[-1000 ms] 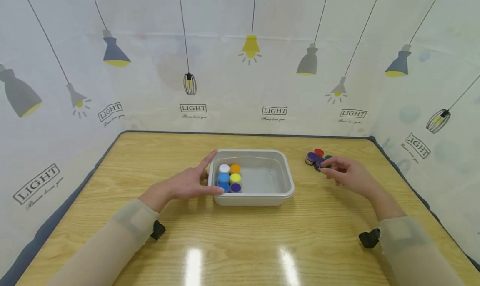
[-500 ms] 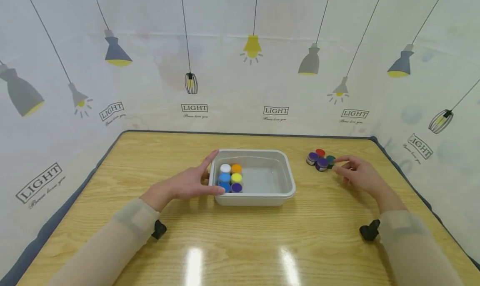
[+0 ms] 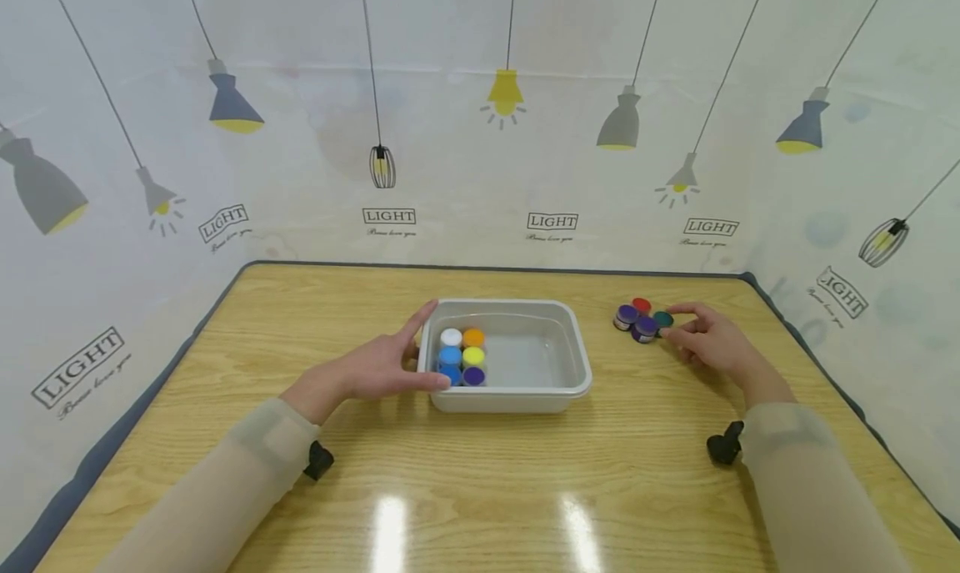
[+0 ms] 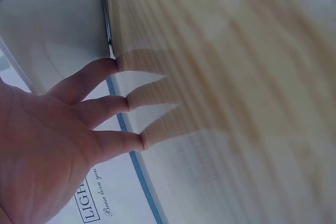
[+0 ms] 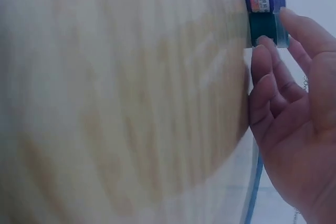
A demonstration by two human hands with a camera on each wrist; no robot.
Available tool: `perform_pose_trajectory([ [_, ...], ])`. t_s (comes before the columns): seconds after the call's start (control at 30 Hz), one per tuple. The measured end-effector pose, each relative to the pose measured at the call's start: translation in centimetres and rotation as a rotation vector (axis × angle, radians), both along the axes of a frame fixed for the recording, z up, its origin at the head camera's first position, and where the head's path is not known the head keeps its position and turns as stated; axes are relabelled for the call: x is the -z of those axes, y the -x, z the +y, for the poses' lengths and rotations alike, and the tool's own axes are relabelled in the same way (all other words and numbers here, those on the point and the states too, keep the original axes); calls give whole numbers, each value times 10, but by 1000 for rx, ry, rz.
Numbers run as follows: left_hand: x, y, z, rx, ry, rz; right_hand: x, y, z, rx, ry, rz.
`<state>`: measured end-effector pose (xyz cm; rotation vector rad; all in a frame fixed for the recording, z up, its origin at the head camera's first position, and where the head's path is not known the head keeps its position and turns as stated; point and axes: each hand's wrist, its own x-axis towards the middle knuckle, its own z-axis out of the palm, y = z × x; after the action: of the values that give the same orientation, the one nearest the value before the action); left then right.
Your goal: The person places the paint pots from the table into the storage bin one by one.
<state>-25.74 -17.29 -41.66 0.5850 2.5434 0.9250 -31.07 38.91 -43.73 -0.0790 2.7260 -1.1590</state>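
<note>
In the head view my left hand (image 3: 382, 364) spans the left end of a light grey plastic tub (image 3: 507, 399), its thumb along the front rim and its index finger up at the back corner. The left wrist view shows the other fingers extended, tips down at the tabletop. Inside the tub, small paint jars stand in two columns: white, orange, yellow (image 3: 473, 357), blue and purple lids. My right hand (image 3: 712, 339) pinches a green paint jar (image 5: 263, 29) between thumb and fingers. Beside it stand two purple-lidded jars (image 3: 644, 329) and a red-lidded one (image 3: 641, 305).
The wooden table (image 3: 495, 481) has a dark blue edge along the back and sides. A white cloth (image 3: 465, 173) printed with hanging lamps stands behind it. The right half of the tub shows its bare floor.
My right hand has left the front purple jar and moved right to the green one, closing its fingers there. The left hand and the tub stay in place.
</note>
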Motion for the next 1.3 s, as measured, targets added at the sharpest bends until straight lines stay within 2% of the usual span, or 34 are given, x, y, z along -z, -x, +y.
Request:
perform_pose_trajectory([
  [0.3, -2, 0, 1, 3, 1, 3, 6, 5, 1, -20, 3, -14],
  [0.6, -4, -1, -1, -7, 2, 16, 4, 7, 0, 25, 5, -24],
  [0.73, -5, 0, -1, -4, 4, 16, 5, 9, 2, 22, 17, -22],
  [1.3, -2, -2, 2, -8, 6, 3, 6, 1, 0, 18, 41, -24],
])
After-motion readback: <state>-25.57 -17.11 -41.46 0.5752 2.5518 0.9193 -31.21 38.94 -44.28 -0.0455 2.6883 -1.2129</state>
